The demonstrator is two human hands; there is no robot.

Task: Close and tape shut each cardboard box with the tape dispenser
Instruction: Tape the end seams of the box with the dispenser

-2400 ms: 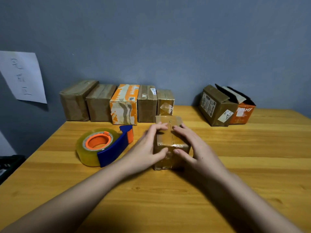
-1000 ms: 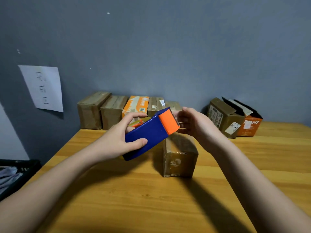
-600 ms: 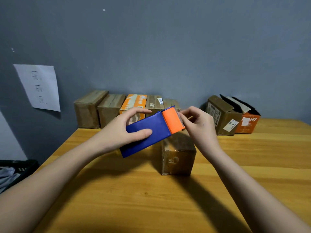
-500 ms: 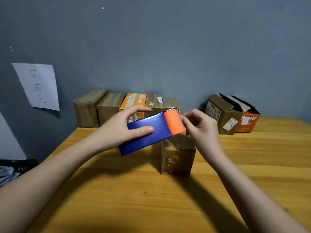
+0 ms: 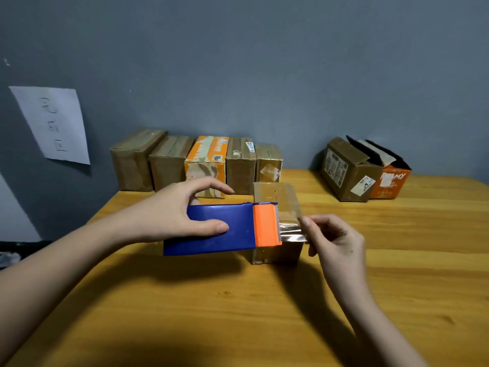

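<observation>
A small brown cardboard box stands closed in the middle of the wooden table. My left hand grips the blue and orange tape dispenser and holds it level just in front of the box's top. A short strip of clear tape runs from the dispenser's orange end to my right hand, which pinches its free end over the box's near right corner.
Several closed boxes stand in a row against the grey wall at the back left. Two boxes with open flaps, a brown box and an orange box, sit at the back right. A paper sheet hangs on the wall.
My left hand picked the dispenser up from the table and has lowered it to level at the box's top. My right hand took the tape end and has drawn out a short strip.
</observation>
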